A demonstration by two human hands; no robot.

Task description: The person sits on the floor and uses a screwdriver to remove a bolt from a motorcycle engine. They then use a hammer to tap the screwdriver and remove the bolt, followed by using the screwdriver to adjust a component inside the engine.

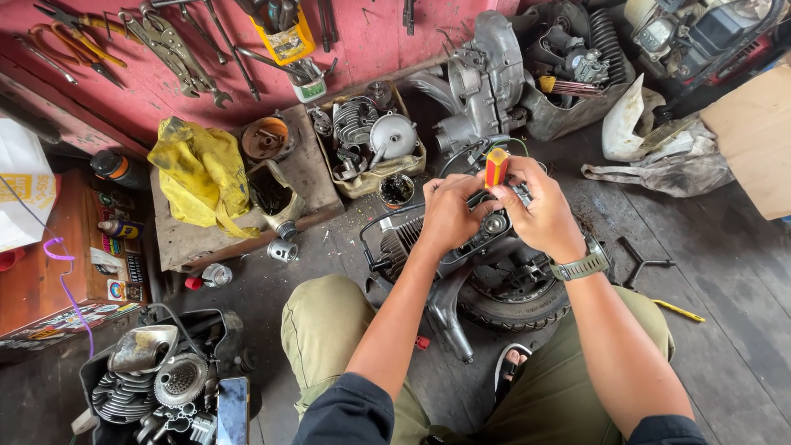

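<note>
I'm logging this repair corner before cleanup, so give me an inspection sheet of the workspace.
Surface: dark, grimy plank floor.
Job's things: small engine on a tyre; red-and-yellow screwdriver.
Clutter: yellow rag, box of engine parts, T-wrench.
Grippers: left hand on the engine; right hand holds the screwdriver.
Cables: black cable looping off the engine.
Surroundings: red wall hung with hand tools.

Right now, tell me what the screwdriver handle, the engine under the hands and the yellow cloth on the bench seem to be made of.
Screwdriver handle: looks like hard plastic, glossy red and yellow, gripped by the right hand.
Engine: apparently cast metal, dull grey and grimy, with cooling fins; the left hand rests on it.
Yellow cloth: soft fabric, crumpled and stained.
</note>
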